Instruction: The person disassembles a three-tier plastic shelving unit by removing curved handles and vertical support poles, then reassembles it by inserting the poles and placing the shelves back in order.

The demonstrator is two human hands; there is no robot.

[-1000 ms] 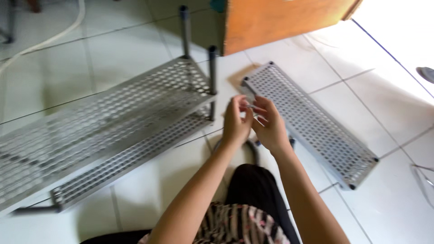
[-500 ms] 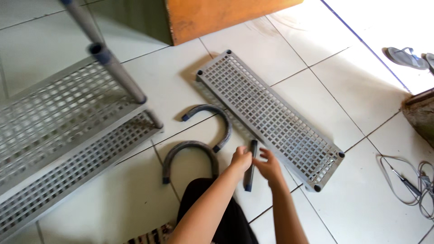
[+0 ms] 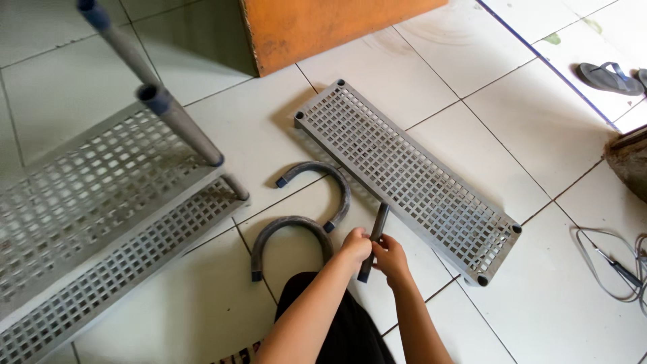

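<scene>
My left hand [image 3: 355, 247] and my right hand [image 3: 392, 259] meet low over the white tiled floor, both closed around a short straight grey tube [image 3: 375, 236] that lies beside a loose perforated grey shelf panel [image 3: 404, 175]. Two curved grey U-shaped tubes lie just left of my hands: one [image 3: 323, 185] nearer the panel, the other [image 3: 286, 232] closer to my knee. A part-built grey shelf rack [image 3: 101, 229] with upright tube legs [image 3: 178, 121] stands at the left.
An orange wooden cabinet [image 3: 317, 27] stands at the top. A sandal [image 3: 610, 77] lies at the top right on a lighter floor. Cables [image 3: 613, 266] trail at the right edge. My dark-clothed leg [image 3: 337, 323] fills the bottom centre.
My hands came down from in front of the rack to the floor beside the loose panel and closed on the straight tube. The view shifted right and down.
</scene>
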